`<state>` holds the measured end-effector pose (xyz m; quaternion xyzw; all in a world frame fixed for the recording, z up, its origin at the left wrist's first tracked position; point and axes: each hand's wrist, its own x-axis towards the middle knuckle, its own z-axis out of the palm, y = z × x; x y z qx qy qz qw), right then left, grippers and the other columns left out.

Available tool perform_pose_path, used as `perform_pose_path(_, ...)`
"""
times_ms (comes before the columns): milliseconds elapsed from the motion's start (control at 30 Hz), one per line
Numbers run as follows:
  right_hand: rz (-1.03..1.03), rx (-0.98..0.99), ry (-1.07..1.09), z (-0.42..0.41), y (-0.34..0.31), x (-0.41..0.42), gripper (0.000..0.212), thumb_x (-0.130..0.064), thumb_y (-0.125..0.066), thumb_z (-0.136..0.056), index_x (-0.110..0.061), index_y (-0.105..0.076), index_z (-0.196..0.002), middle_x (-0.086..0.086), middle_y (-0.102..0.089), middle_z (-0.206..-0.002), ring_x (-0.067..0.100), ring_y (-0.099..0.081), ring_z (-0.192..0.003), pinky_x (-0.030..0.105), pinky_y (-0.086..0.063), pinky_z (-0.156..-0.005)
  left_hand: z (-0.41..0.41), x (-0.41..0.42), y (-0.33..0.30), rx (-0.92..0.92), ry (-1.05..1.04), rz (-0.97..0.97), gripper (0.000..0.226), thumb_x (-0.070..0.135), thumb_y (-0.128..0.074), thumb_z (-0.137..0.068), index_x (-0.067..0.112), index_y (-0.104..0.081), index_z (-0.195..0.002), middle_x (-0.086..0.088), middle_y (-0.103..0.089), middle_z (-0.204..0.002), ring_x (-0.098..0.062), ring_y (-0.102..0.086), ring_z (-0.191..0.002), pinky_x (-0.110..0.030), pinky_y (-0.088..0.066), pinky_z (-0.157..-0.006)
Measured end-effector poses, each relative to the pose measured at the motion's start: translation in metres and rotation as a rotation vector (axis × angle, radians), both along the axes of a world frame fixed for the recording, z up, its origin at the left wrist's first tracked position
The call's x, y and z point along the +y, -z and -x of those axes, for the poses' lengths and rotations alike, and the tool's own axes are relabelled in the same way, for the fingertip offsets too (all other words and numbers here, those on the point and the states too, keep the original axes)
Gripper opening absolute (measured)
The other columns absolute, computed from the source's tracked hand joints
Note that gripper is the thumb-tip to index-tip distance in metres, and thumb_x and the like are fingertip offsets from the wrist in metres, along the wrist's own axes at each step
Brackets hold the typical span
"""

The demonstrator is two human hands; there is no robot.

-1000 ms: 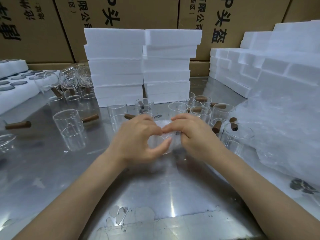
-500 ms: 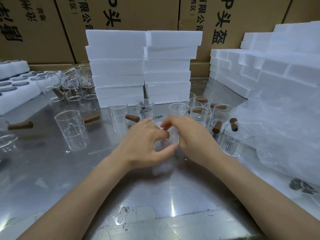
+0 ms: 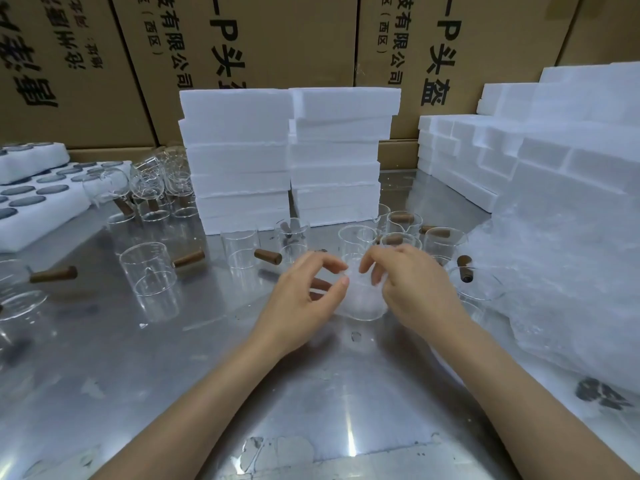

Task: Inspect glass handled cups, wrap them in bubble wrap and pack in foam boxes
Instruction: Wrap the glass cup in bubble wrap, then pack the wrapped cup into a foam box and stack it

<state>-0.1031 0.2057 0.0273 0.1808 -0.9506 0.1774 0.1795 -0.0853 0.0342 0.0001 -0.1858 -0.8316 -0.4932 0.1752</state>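
Hands (image 3: 301,299) (image 3: 415,292) curl around wrapped cup (image 3: 362,299).

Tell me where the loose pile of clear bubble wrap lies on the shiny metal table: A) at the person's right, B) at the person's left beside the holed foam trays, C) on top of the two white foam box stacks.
A: the loose pile of clear bubble wrap lies at the right edge of the shiny metal table, below the stepped white foam blocks.

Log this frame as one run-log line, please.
stage: wrapping | left hand: pinching bubble wrap | right hand: gripping wrapped cup | surface: metal table | packed: not yet
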Motion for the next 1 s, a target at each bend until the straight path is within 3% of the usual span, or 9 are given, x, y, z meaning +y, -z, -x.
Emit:
perform_pose_path(233, 0.552, 0.070, -0.056, 0.001, -0.027, 0.006, 0.045, 0.010, -0.035, -0.073, -0.021, -0.064, -0.087, -0.008, -0.066, -0.077, 0.015, -0.061, -0.082, 0.036, -0.050, -0.069, 0.021, -0.009, -0.025, 0.037, -0.113, -0.057, 0.007, 0.030, -0.058, -0.094, 0.036, -0.062, -0.095, 0.018, -0.066, -0.100, 0.001, -0.063, -0.090, -0.007, -0.044, -0.073)
perform_pose_path(333, 0.949, -0.041, -0.037, 0.042, -0.063, 0.014, 0.036, 0.002, -0.037, -0.085, -0.021, -0.061, -0.098, -0.008, -0.065, -0.088, -0.003, -0.059, -0.077, 0.020, -0.051, -0.057, 0.059, -0.020, -0.060, -0.034, -0.208, -0.169, 0.026, 0.023, -0.056, -0.095, 0.024, -0.057, -0.121, 0.010, -0.060, -0.121, -0.008, -0.059, -0.105, -0.007, -0.045, -0.071)
perform_pose_path(400, 1.037, -0.126, 0.063, 0.084, -0.084, 0.021, 0.025, -0.009, -0.047, -0.091, -0.021, -0.057, -0.111, -0.011, -0.063, -0.096, -0.002, -0.056, -0.086, 0.017, -0.043, -0.067, 0.088, -0.022, -0.082, -0.120, -0.261, -0.190, 0.045, 0.026, -0.055, -0.095, 0.018, -0.045, -0.138, 0.004, -0.050, -0.137, -0.011, -0.051, -0.116, -0.015, -0.043, -0.079)
perform_pose_path(500, 1.073, -0.235, 0.134, 0.139, -0.102, 0.023, 0.021, -0.006, -0.043, -0.091, -0.025, -0.050, -0.097, -0.003, -0.049, -0.085, 0.012, -0.046, -0.077, 0.023, -0.036, -0.063, 0.126, -0.018, -0.105, -0.175, -0.304, -0.149, 0.062, 0.029, -0.054, -0.095, 0.013, -0.028, -0.149, -0.002, -0.033, -0.153, -0.018, -0.037, -0.136, -0.027, -0.031, -0.100)
perform_pose_path(567, 1.051, -0.294, 0.204, 0.164, -0.107, 0.018, 0.024, -0.001, -0.038, -0.086, -0.024, -0.041, -0.081, -0.004, -0.037, -0.077, 0.018, -0.038, -0.074, 0.025, -0.027, -0.054, 0.144, -0.010, -0.114, -0.176, -0.307, -0.142, 0.064, 0.028, -0.055, -0.094, 0.011, -0.026, -0.149, 0.000, -0.034, -0.151, -0.019, -0.037, -0.134, -0.024, -0.031, -0.095)
perform_pose_path(633, 1.047, -0.316, 0.239, 0.180, -0.112, 0.012, 0.029, -0.002, -0.038, -0.086, -0.019, -0.045, -0.108, -0.004, -0.036, -0.082, 0.021, -0.036, -0.088, 0.025, -0.024, -0.053, 0.158, -0.002, -0.118, -0.131, -0.318, -0.139, 0.054, 0.023, -0.058, -0.091, 0.010, -0.038, -0.139, 0.004, -0.045, -0.134, -0.017, -0.048, -0.119, -0.020, -0.034, -0.084)
perform_pose_path(700, 1.070, -0.327, 0.213, 0.192, -0.113, 0.006, 0.045, -0.001, -0.037, -0.088, -0.026, -0.032, -0.124, -0.004, -0.035, -0.082, 0.020, -0.036, -0.090, 0.025, -0.027, -0.056, 0.169, 0.005, -0.119, -0.091, -0.333, -0.119, 0.047, 0.020, -0.059, -0.087, 0.010, -0.044, -0.131, -0.003, -0.050, -0.130, -0.023, -0.052, -0.115, -0.029, -0.043, -0.090)
perform_pose_path(867, 1.073, -0.337, 0.192, 0.204, -0.112, -0.003, 0.059, -0.002, -0.037, -0.091, -0.014, -0.018, -0.146, 0.007, -0.038, -0.140, 0.025, -0.039, -0.114, 0.029, -0.031, -0.084, 0.178, 0.016, -0.116, -0.051, -0.412, -0.055, 0.065, 0.020, -0.058, -0.084, 0.011, -0.032, -0.143, -0.007, -0.035, -0.143, -0.027, -0.039, -0.128, -0.043, -0.040, -0.103)
perform_pose_path(1000, 1.062, -0.332, 0.197, 0.209, -0.112, -0.004, 0.058, -0.002, -0.036, -0.091, -0.014, -0.019, -0.146, 0.004, -0.040, -0.124, 0.018, -0.034, -0.098, 0.029, -0.032, -0.081, 0.182, 0.017, -0.119, -0.081, -0.422, -0.047, 0.065, 0.021, -0.057, -0.086, 0.009, -0.028, -0.143, -0.008, -0.033, -0.143, -0.029, -0.039, -0.127, -0.043, -0.041, -0.102)
